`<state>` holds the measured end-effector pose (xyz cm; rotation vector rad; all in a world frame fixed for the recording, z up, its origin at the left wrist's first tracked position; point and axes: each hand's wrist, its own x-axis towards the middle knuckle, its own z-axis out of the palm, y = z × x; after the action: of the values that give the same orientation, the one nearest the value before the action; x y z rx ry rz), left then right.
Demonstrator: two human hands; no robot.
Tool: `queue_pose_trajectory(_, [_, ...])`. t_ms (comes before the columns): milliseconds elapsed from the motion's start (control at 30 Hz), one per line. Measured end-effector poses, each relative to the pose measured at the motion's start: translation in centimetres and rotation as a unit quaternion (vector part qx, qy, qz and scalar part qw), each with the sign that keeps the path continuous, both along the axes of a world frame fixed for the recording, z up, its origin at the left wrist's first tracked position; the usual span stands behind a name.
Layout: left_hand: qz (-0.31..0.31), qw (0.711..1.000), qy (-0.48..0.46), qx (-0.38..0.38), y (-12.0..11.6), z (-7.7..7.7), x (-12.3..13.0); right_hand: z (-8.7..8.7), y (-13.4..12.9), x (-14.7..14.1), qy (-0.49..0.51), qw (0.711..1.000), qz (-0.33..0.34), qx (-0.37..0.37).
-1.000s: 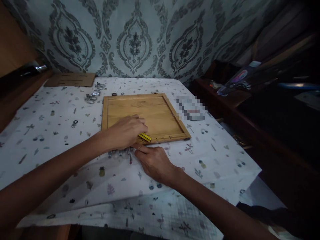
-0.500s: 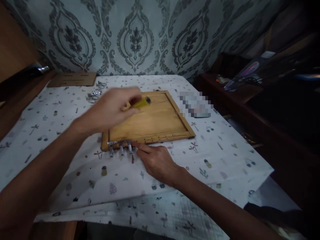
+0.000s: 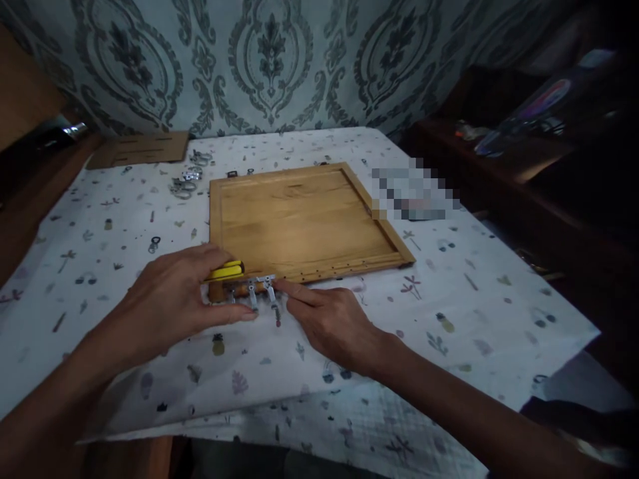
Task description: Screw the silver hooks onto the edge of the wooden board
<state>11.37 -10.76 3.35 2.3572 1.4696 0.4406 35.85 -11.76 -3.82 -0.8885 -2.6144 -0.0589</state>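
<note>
My left hand [image 3: 172,289] is at the near left corner of a framed wooden panel [image 3: 299,216]. Between its fingers sits a yellow tool [image 3: 225,270] with dark edging; its exact kind is unclear. The left thumb reaches below a row of small silver metal fittings [image 3: 270,289] on the panel's near edge, which have short tabs hanging over the cloth. My right hand [image 3: 339,326] is closed, its index finger stretched along the edge and its tip against the rightmost fitting. Small dark holes or pins continue along that edge to the right.
Loose metal pieces [image 3: 184,188] lie on the patterned tablecloth [image 3: 249,372] left of the panel. Behind them is brown cardboard [image 3: 142,148] with slits. A blurred-out item [image 3: 414,193] lies to the right. A clear bottle [image 3: 529,106] stands tilted on dark furniture.
My left hand has come down and toward me with the yellow tool, from above the panel to its near left corner. My right hand stays at the fittings. The view has shifted slightly.
</note>
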Motion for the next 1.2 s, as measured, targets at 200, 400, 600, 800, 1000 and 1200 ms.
queue_pose_trajectory(200, [-0.041,0.989,0.118,0.083,-0.3,-1.3,1.0,0.1,0.1,0.0,0.014,1.000,-0.001,-0.002])
queue_pose_trajectory(400, [-0.052,0.984,0.151,0.080,-0.1,-1.9,1.3,0.0,0.1,0.2,0.022,1.000,0.008,-0.015])
queue_pose_trajectory(600, [-0.055,0.984,0.150,0.075,-0.3,-2.3,1.2,0.0,0.2,0.2,0.029,0.999,0.013,-0.024])
queue_pose_trajectory(800, [-0.058,0.986,0.146,0.054,-0.2,-2.1,1.2,-0.3,0.2,0.3,0.050,0.998,0.022,-0.012])
queue_pose_trajectory(1000, [-0.065,0.985,0.154,0.050,-0.1,-1.9,1.0,-0.3,0.1,0.3,0.056,0.998,0.021,-0.009])
queue_pose_trajectory(1200, [-0.062,0.983,0.168,0.046,-0.2,-2.2,1.1,-0.2,0.1,0.3,0.052,0.998,0.023,-0.014])
